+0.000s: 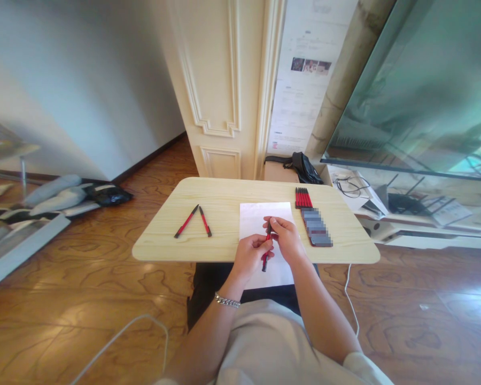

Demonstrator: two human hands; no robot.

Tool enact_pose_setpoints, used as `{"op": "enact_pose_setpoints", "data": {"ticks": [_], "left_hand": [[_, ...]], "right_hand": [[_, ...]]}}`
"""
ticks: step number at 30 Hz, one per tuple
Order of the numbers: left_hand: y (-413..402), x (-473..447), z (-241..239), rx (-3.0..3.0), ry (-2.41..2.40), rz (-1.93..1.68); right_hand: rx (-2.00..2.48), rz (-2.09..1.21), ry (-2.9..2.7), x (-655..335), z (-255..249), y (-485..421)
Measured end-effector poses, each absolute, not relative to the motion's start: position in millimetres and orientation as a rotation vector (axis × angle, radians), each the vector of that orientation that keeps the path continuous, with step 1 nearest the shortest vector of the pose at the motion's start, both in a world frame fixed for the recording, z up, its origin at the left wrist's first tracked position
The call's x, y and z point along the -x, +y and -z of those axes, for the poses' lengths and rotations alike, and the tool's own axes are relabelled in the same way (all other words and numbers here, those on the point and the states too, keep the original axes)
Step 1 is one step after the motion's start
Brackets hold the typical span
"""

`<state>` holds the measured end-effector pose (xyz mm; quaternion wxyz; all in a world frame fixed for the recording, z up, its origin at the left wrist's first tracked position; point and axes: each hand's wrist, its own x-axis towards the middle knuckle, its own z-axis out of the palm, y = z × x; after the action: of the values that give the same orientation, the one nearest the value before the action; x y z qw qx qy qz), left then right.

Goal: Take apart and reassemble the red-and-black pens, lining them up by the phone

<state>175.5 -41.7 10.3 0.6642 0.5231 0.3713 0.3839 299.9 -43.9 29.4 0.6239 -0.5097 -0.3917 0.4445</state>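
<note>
A red and black pen is held between both hands above a white sheet of paper. My left hand is closed around its lower barrel. The fingers of my right hand pinch the dark upper end. On the left side of the table, two more red and black pens lie at an angle, one pen leaning toward the other pen at the top. A row of several red and black pens lies side by side at the back right.
A phone-shaped object, its face pixelated, rests below the pen row on the pale wooden table. Behind the table are a box with a black bag and a white cabinet with cables. White cords run over the floor.
</note>
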Motion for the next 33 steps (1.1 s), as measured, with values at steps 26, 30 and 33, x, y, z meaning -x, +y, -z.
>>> {"op": "enact_pose_setpoints", "data": {"ticks": [26, 30, 33], "left_hand": [[-15.7, -191.9, -14.3, -1.014, 0.834, -1.117], [-17.0, -200.0, -17.5, -0.858, 0.731, -1.198], [-20.7, -205.6, -19.6, -0.809, 0.677, -1.182]], "right_hand": [[1.347, -0.792, -0.943, -306.2, -16.7, -56.8], [1.183, -0.933, -0.895, -299.6, -17.1, -64.0], [0.981, -0.988, -0.679, -292.7, -15.4, -59.8]]}}
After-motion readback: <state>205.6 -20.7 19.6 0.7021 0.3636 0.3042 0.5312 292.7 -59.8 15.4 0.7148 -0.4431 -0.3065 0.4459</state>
